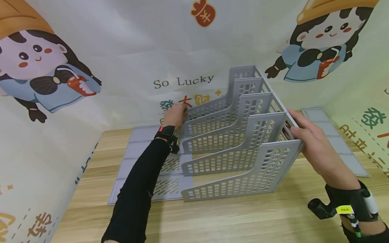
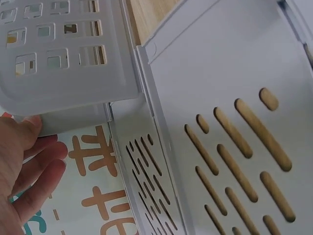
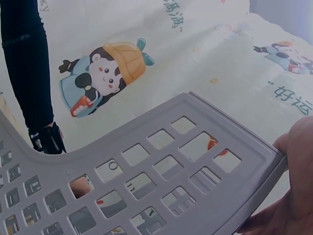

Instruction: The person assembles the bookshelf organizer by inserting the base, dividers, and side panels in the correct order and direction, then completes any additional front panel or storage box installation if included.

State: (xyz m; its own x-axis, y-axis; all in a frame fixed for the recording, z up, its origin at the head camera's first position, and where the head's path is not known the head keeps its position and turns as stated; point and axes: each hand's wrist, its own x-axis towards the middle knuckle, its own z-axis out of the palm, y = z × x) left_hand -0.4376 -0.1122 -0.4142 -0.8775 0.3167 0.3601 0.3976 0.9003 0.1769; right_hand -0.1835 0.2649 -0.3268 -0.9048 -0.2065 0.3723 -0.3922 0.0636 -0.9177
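Observation:
A grey plastic file rack (image 1: 222, 152) with several perforated dividers stands in the middle of the table. My left hand (image 1: 175, 116) pinches the low front end of its farthest divider; in the left wrist view the thumb (image 2: 30, 128) lies at that divider's corner. At the tall back side, my right hand (image 1: 314, 145) grips the rack's edge, thumb on top and some fingers hidden behind the back. Under the dividers' front ends lies a joined grey slotted panel (image 1: 168, 187), its slots also showing close up in the left wrist view.
Another grey sectioned panel (image 1: 337, 141) lies flat on the wooden table (image 1: 231, 219) at the right, behind my right hand. A printed cartoon sheet (image 1: 136, 50) rises at the back and both sides of the table. Straps with small cameras are on both wrists.

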